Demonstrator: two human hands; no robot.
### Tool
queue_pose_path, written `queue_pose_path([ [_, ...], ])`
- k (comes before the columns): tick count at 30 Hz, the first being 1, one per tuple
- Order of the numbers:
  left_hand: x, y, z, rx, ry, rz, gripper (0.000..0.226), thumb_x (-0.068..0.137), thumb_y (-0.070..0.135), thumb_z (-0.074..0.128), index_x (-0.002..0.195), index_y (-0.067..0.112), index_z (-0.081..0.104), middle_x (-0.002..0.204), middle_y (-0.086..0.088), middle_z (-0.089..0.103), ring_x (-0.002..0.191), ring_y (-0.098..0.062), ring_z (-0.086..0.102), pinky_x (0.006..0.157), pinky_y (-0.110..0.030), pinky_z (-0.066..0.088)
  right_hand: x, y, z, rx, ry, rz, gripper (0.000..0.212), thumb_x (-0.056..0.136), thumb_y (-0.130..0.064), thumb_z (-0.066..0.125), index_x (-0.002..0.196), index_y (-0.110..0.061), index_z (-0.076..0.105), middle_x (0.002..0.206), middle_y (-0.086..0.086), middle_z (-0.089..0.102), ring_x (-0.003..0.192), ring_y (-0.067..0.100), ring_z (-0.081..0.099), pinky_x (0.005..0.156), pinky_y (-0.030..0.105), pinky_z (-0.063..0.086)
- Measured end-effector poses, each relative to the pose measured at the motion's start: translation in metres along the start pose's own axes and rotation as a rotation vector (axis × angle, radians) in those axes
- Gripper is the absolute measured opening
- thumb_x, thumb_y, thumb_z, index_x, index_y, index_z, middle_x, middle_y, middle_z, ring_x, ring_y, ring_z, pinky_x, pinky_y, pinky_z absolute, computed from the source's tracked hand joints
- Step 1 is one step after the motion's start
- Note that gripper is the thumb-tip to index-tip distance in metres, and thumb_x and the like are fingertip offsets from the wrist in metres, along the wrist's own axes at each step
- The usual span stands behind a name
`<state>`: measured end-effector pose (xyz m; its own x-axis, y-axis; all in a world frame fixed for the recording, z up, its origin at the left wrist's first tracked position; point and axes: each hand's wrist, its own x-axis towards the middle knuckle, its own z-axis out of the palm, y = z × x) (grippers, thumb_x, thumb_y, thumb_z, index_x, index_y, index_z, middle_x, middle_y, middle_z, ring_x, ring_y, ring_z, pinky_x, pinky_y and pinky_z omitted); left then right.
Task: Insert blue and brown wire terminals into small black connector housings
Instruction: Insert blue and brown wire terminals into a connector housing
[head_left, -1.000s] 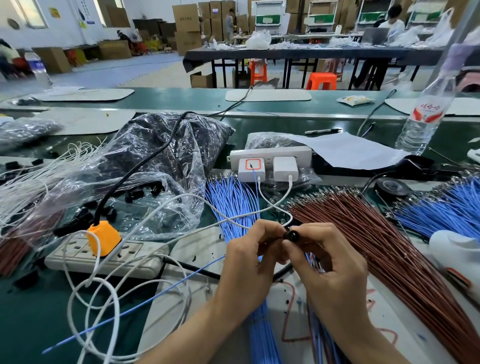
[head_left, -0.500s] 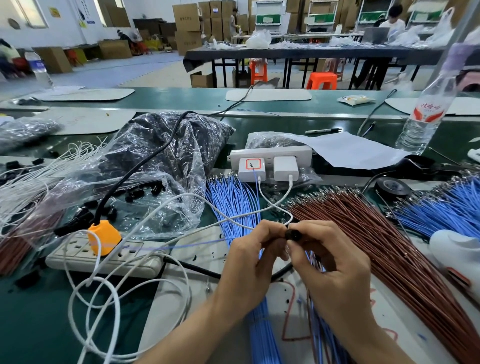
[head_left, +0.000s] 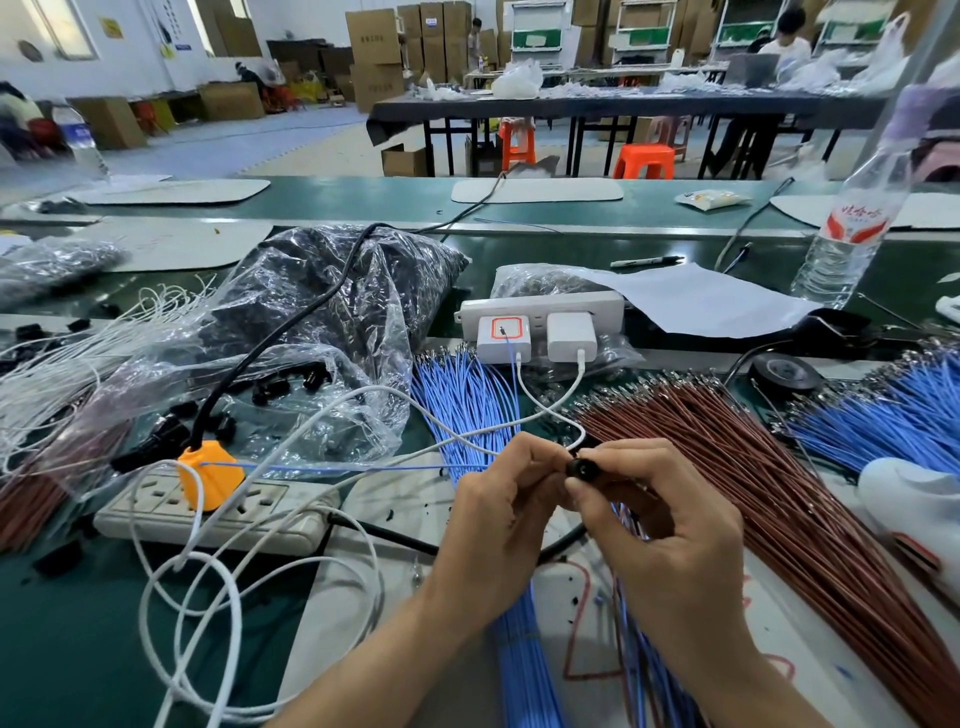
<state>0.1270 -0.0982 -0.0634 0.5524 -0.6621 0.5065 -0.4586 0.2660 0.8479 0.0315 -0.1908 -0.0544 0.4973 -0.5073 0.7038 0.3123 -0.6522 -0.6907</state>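
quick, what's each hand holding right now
left hand: pinches a single blue wire
right hand: pinches a small black connector housing

hands (head_left: 493, 530): 2 | power strips (head_left: 156, 514): 2 | chargers (head_left: 503, 339): 2 | orange plug (head_left: 210, 475): 1 | tape roll (head_left: 783, 373): 1

Factory assembly floor: long green bench (head_left: 363, 200), stacked cardboard boxes (head_left: 374, 49), plastic stools (head_left: 643, 161), bundled brown wires (head_left: 779, 493), workers at a far table (head_left: 623, 106).
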Motion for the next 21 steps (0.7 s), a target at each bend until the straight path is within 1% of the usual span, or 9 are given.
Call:
queue_pose_path([
  [4,0.001,-0.001,0.000,-0.009,-0.001,-0.038,0.012,0.091,0.011,0.054,0.090,0.023,0.055,0.083,-0.003,0.072,0.076,-0.008,0.069,0.068,-0.017,0.050,0.000,-0.005,0.000,-0.005,0.026,-0.027,0.017,0.076,-0.009,0.072,0.090,-0.014,0.065,0.089,-0.002,0.066,0.081,0.004,0.064,0.071,0.011,0.049],
  [6,0.002,-0.001,0.000,-0.008,-0.012,-0.047,0.015,0.091,0.010,0.054,0.089,0.025,0.055,0.081,0.000,0.072,0.075,-0.008,0.068,0.069,-0.019,0.050,-0.001,-0.007,-0.001,-0.013,0.045,-0.049,0.018,0.076,-0.010,0.075,0.091,-0.015,0.065,0.090,-0.002,0.066,0.082,0.004,0.064,0.072,0.010,0.049],
  [9,0.003,-0.002,0.000,0.011,-0.024,-0.048,0.020,0.091,0.006,0.055,0.087,0.027,0.055,0.079,0.008,0.070,0.075,-0.005,0.067,0.068,-0.016,0.050,-0.001,-0.008,-0.002,0.004,0.055,-0.039,0.016,0.078,-0.017,0.075,0.090,-0.017,0.065,0.086,-0.004,0.066,0.079,0.008,0.066,0.071,0.015,0.053],
  [12,0.002,-0.005,-0.001,0.076,-0.022,-0.016,0.016,0.091,0.005,0.055,0.090,0.021,0.057,0.081,0.006,0.069,0.077,-0.003,0.067,0.070,-0.015,0.050,0.000,-0.006,-0.002,0.014,0.052,0.022,0.016,0.078,-0.014,0.073,0.088,-0.022,0.063,0.082,-0.007,0.065,0.074,0.009,0.067,0.068,0.017,0.053],
  [13,0.001,-0.006,0.000,0.104,-0.023,0.010,0.011,0.091,0.006,0.056,0.095,0.016,0.058,0.085,0.003,0.070,0.081,-0.004,0.069,0.073,-0.018,0.052,0.001,-0.005,-0.001,-0.020,0.045,0.022,0.015,0.079,-0.014,0.071,0.089,-0.020,0.063,0.082,-0.005,0.066,0.072,0.010,0.066,0.067,0.019,0.053],
  [15,-0.001,-0.005,0.001,0.159,-0.012,0.072,0.015,0.091,0.009,0.059,0.106,0.010,0.058,0.095,0.003,0.071,0.090,-0.006,0.069,0.080,-0.024,0.055,0.004,-0.003,-0.001,-0.114,0.014,-0.024,0.010,0.081,-0.014,0.071,0.089,-0.012,0.064,0.084,-0.001,0.065,0.073,0.011,0.063,0.067,0.024,0.052],
  [17,-0.001,-0.003,0.002,0.167,0.038,0.104,0.020,0.091,0.022,0.060,0.110,0.019,0.057,0.098,0.014,0.069,0.093,-0.004,0.068,0.082,-0.021,0.054,0.008,0.000,-0.005,-0.156,-0.063,-0.104,0.014,0.086,-0.020,0.068,0.088,-0.006,0.067,0.088,0.001,0.065,0.077,0.013,0.062,0.070,0.023,0.051],
  [19,0.000,-0.002,0.002,0.182,0.108,0.111,0.018,0.090,0.031,0.058,0.108,0.027,0.057,0.095,0.018,0.068,0.088,-0.001,0.068,0.080,-0.019,0.053,0.017,0.006,-0.016,-0.204,-0.138,-0.144,0.025,0.091,-0.030,0.060,0.088,-0.007,0.069,0.090,0.000,0.065,0.083,0.015,0.062,0.074,0.022,0.048],
  [21,0.001,-0.002,0.001,0.200,0.140,0.099,0.014,0.090,0.034,0.057,0.104,0.031,0.060,0.090,0.014,0.070,0.083,-0.005,0.069,0.078,-0.023,0.054,0.027,0.020,-0.034,-0.434,-0.123,-0.080,0.024,0.089,-0.030,0.063,0.088,-0.008,0.071,0.091,0.001,0.066,0.090,0.019,0.059,0.081,0.023,0.043],
])
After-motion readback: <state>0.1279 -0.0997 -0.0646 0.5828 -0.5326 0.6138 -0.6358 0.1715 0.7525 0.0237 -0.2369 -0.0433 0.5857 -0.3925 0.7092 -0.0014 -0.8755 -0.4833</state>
